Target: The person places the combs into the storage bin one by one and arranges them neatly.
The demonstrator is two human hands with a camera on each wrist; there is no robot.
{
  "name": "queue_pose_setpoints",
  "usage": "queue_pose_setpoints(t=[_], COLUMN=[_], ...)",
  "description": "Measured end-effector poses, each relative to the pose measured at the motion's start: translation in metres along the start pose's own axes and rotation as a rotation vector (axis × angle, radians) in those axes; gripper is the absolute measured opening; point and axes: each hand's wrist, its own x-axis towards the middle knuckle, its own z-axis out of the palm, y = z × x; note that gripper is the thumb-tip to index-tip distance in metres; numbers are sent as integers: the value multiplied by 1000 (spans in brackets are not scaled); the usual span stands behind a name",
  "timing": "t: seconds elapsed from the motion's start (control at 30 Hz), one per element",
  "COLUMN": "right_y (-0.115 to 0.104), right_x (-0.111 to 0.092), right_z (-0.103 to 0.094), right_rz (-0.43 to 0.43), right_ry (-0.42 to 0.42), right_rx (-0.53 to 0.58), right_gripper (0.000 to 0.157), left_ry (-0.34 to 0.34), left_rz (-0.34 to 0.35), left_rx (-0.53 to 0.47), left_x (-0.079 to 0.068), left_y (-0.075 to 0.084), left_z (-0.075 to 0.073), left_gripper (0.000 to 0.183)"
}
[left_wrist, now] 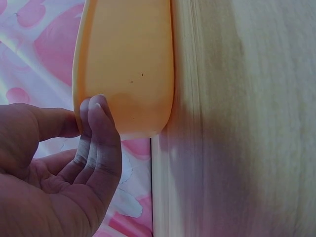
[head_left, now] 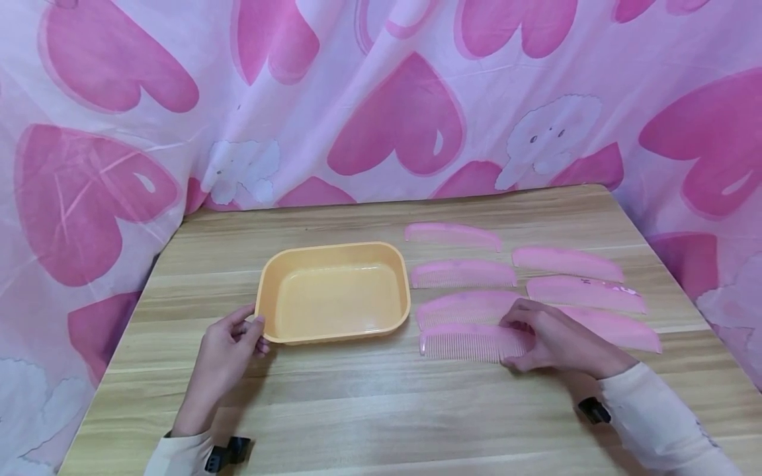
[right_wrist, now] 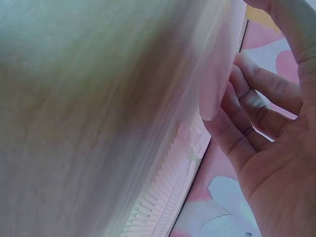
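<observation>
A yellow-orange plastic tray [head_left: 333,334] with raised walls stands left of centre on the table. My left hand [head_left: 228,347] pinches its near-left corner; in the left wrist view, fingers [left_wrist: 103,143] lie along the outside of the tray wall [left_wrist: 131,59]. At the front of the left-hand column of pink combs, my right hand [head_left: 553,337] grips the right end of the nearest comb [head_left: 467,342], teeth toward me. That comb [right_wrist: 216,91] shows at the fingertips in the right wrist view. Just behind it lies another pink comb [head_left: 464,305], partly covered by the hand.
Farther back in this column are two combs, a middle one [head_left: 464,272] and a far one [head_left: 452,233]. Three more lie at the right: a back comb [head_left: 565,262], a patterned one [head_left: 583,293] and a front one [head_left: 619,328]. A heart-print cloth [head_left: 393,119] hangs behind the wooden table [head_left: 381,410].
</observation>
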Motion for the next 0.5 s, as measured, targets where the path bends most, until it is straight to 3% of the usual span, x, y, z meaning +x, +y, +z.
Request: queue_pose_setpoints(t=[0.5], right_y=[5], right_x=[3], right_z=[-23], right_rz=[-51], right_ry=[121], right_rx=[-93], right_gripper=[42], left_ry=[-14], left_rz=[-19], left_rx=[5], left_x=[0], left_y=[0], left_z=[-1], left_gripper=[46])
